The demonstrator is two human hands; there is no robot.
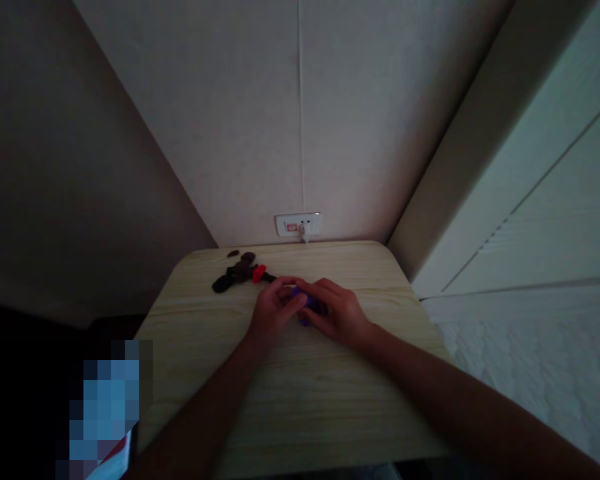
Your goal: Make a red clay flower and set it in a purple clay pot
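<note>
The left hand and right hand meet over the near side of the wooden tabletop, fingers curled, both on a small purple piece held between them. In this dim light its form, and whether it is finished, cannot be told. Beyond the left hand, a red piece lies among dark pieces, out of both hands' hold; whether these are complete or loose parts is unclear.
</note>
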